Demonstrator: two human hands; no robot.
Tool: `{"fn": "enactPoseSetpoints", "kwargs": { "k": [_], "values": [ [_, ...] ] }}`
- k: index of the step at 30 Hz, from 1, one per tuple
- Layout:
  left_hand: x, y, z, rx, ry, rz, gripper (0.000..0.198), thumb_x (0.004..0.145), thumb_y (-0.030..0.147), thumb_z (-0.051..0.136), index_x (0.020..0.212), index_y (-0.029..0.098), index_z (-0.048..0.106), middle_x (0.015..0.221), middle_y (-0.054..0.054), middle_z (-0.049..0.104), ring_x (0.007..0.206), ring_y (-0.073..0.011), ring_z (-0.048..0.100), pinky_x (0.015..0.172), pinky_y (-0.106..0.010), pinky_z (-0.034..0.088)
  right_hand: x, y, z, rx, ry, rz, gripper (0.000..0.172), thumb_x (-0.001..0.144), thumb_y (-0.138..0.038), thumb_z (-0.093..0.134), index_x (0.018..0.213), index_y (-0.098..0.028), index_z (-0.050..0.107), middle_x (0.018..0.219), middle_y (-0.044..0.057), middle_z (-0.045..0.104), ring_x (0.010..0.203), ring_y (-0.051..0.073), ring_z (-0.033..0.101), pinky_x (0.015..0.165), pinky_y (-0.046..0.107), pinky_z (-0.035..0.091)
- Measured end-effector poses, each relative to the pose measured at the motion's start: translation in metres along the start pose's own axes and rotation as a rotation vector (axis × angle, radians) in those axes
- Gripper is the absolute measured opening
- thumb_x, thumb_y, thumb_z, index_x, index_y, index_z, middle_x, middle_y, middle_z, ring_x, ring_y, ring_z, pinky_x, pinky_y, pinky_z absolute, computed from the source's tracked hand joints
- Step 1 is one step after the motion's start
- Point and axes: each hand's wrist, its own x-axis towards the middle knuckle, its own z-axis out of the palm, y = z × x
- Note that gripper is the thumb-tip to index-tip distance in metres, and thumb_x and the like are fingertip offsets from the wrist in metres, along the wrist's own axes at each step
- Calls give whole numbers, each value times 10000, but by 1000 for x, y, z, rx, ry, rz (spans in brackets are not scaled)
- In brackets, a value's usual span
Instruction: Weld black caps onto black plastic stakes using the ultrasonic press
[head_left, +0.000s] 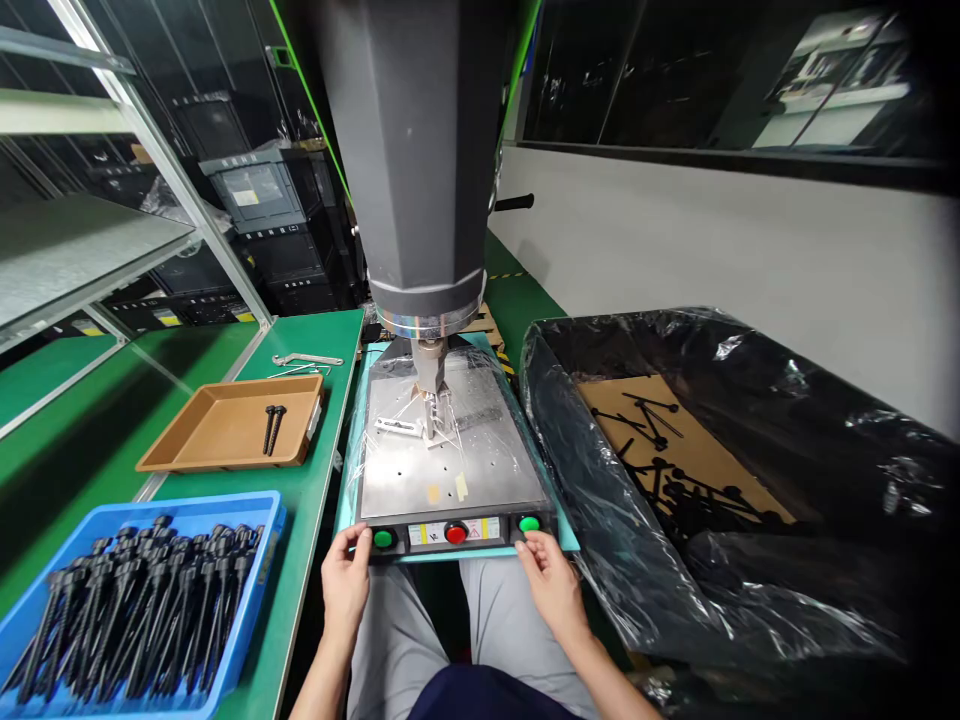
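Note:
My left hand (346,575) is at the front left corner of the press base, beside the left green button (384,539). Its fingers are loosely bent, thumb by the corner, with no part in them. My right hand (553,578) is at the front right corner, fingertips just below the right green button (529,523), loosely bent and holding nothing visible. Between the buttons is a red button (455,533). Above the metal plate (405,487) hangs the dark press head (420,150), its narrow tool (430,365) over a small fixture (433,415) wrapped in clear film.
At left, a blue tray (274,530) holds many black ribbed cable ties, and a brown tray (217,400) holds two black parts (274,430). Wrenches (307,359) lie behind. At right, a bin lined with black plastic (817,390) contains loose black parts on cardboard.

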Motion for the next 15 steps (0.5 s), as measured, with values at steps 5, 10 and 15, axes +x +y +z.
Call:
{"fn": "enactPoseSetpoints", "kwargs": {
  "k": [5,10,15],
  "values": [
    [10,32,36,-279,-148,-105,451,669,510,773,941,157,704,976,-112,711,896,-244,681,813,-394,552,1,-43,31,281,-254,64,395,833,-545,562,1008,-200,642,857,88,682,733,236,658,671,381,552],
    [33,58,72,-581,-305,-315,456,677,396,825,1027,164,648,1182,-163,662,1037,-259,669,967,-434,503,28,-93,60,476,-458,62,534,830,-447,572,1277,-156,543,801,19,614,583,151,590,565,303,516],
    [59,74,93,-728,-322,-327,496,707,385,802,1126,230,586,1239,-147,642,1097,-274,649,957,-448,501,71,-113,78,382,-424,-23,697,840,-368,506,1489,-201,315,824,-3,620,557,140,592,525,276,502]
  ]
}}
